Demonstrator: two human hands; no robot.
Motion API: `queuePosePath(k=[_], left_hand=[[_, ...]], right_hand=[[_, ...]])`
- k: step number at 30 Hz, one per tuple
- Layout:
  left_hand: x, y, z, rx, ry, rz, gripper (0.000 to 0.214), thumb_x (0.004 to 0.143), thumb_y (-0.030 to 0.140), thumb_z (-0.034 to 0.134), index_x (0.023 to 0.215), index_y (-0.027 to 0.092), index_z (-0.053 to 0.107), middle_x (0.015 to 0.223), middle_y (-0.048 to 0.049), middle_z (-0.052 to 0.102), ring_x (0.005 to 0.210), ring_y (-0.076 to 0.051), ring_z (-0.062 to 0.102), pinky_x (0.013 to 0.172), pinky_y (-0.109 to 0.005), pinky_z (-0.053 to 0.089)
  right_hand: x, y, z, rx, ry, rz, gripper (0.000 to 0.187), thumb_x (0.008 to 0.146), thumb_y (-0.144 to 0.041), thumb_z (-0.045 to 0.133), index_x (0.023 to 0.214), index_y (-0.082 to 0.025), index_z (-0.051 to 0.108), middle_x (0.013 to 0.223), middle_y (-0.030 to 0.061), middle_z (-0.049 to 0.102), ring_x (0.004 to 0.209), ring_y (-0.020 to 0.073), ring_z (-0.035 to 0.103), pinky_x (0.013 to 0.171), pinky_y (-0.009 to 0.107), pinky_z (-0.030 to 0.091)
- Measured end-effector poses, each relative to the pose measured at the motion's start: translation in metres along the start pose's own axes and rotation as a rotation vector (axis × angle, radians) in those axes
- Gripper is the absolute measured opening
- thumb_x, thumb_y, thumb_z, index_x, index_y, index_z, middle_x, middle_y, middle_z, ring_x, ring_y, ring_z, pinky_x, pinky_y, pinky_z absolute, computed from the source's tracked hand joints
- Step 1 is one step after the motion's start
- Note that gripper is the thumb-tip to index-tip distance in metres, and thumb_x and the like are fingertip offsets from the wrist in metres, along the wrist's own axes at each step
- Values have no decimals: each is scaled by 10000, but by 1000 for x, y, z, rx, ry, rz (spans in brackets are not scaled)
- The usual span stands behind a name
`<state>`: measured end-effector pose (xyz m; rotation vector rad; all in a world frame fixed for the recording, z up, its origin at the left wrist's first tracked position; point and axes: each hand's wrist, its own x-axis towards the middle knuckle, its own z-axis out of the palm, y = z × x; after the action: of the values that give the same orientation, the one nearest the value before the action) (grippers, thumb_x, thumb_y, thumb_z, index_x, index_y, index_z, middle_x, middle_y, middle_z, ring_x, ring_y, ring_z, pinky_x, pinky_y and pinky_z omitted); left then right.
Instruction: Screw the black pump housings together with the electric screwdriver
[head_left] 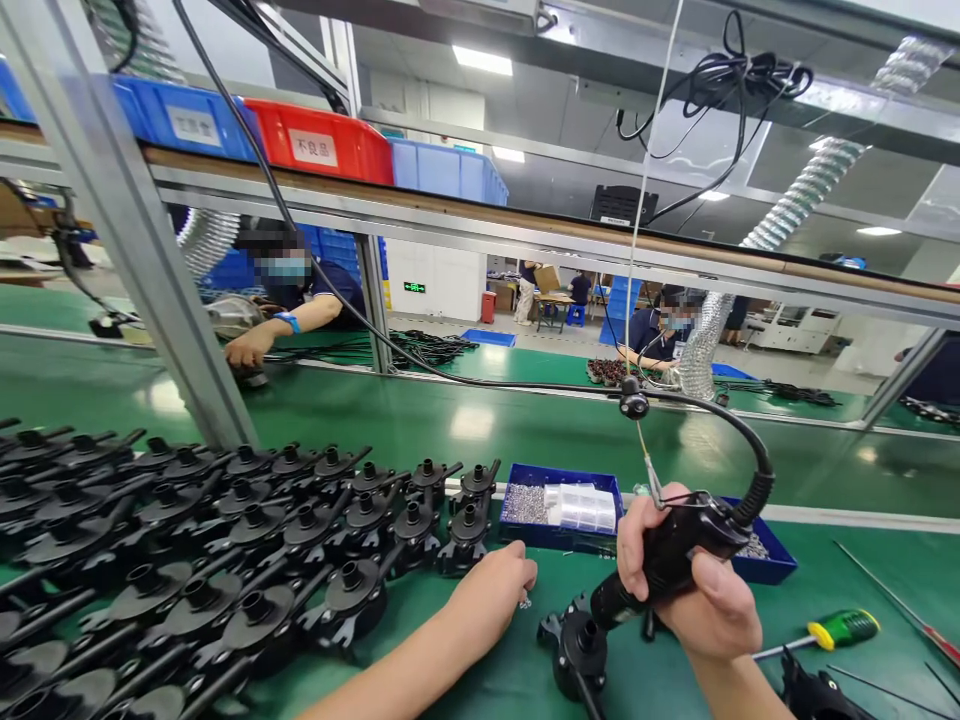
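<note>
My right hand (716,605) is wrapped around a black electric screwdriver (675,555), which hangs from a cord and is tilted down to the left. Its lower end is at a black plastic part (581,650) with a round hub and an arm, lying on the green bench; whether they touch I cannot tell. My left hand (499,590) is closed just to the left of that part, with small shiny screws (525,603) showing at the fingertips. Behind it sits a blue tray (561,540) of small screws and a clear plastic organizer. A second blue tray (780,570) is partly hidden behind my right hand.
Rows of similar black parts (255,520) fill the left side. A green-yellow screwdriver (844,630) and thin rods lie at right. A black cable (487,383) crosses ahead, and a metal post (142,230) rises at left. Co-workers (322,300) sit across the bench.
</note>
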<state>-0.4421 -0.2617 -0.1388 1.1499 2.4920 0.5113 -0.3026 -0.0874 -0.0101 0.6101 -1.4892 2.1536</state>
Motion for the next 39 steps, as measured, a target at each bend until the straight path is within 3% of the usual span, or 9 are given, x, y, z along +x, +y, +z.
queuePosePath(k=[7, 11, 14, 19, 21, 26, 30, 35, 39], left_hand=[[-7, 17, 1, -255, 32, 9, 188, 940, 62, 510, 824, 200, 560, 1074, -90, 652, 1097, -262, 623, 1013, -366, 452], [-6, 35, 3, -551, -127, -125, 142, 930, 174, 539, 797, 219, 562, 719, 11, 581, 695, -173, 587, 704, -287, 503], [-9, 41, 2, -731, -312, -256, 177, 844, 236, 632, 683, 219, 559, 527, 55, 472, 442, -126, 436, 484, -252, 406], [-20, 41, -1, -910, -365, -343, 338, 767, 360, 760, 593, 240, 496, 444, 97, 349, 317, -70, 233, 367, -219, 134], [-21, 40, -2, -977, -378, -362, 369, 769, 365, 759, 575, 242, 470, 442, 94, 337, 319, -64, 217, 365, -222, 93], [-18, 32, -15, -1142, -485, -402, 114, 730, 267, 751, 718, 172, 689, 471, 115, 313, 371, -38, 160, 378, -190, 122], [-18, 23, -28, -1312, -601, -372, 215, 671, 206, 776, 872, 132, 792, 492, 136, 262, 405, -27, 101, 386, -164, 85], [-17, 17, -23, -1326, -632, -393, 258, 598, 219, 856, 823, 135, 763, 476, 133, 302, 397, -20, 138, 381, -164, 91], [-20, 21, -7, -1166, -496, -328, 405, 530, 345, 975, 802, 176, 728, 464, 106, 419, 365, -32, 225, 388, -205, 88]], right_hand=[[6, 20, 12, -76, 145, -47, 269, 945, -455, 782, 1063, -215, 751, 792, 47, 744, 521, 126, 619, 513, 232, 489], [6, 27, 13, -101, 117, 33, 343, 924, -502, 790, 1041, -187, 719, 767, 58, 732, 504, 131, 592, 501, 247, 474], [5, 25, 14, -65, 80, 69, 341, 929, -507, 786, 1049, -196, 711, 749, 45, 719, 505, 125, 585, 497, 232, 461], [4, 20, 19, -63, 51, 67, 308, 936, -492, 804, 1058, -217, 737, 773, 37, 730, 490, 98, 582, 500, 204, 464], [4, 19, 21, -64, 48, 71, 304, 935, -489, 811, 1053, -219, 739, 771, 37, 730, 486, 97, 579, 497, 205, 465], [4, 19, 22, -68, 52, 72, 306, 932, -485, 813, 1052, -215, 737, 772, 40, 730, 482, 99, 573, 494, 210, 459], [3, 20, 22, -80, 53, 79, 315, 932, -500, 807, 1055, -218, 741, 775, 37, 729, 479, 96, 569, 501, 212, 467], [3, 22, 23, -97, 61, 71, 330, 922, -503, 812, 1052, -210, 732, 765, 37, 726, 477, 101, 572, 486, 208, 446], [2, 22, 23, -111, 70, 80, 343, 917, -506, 812, 1046, -201, 720, 764, 40, 718, 483, 107, 575, 482, 215, 447]])
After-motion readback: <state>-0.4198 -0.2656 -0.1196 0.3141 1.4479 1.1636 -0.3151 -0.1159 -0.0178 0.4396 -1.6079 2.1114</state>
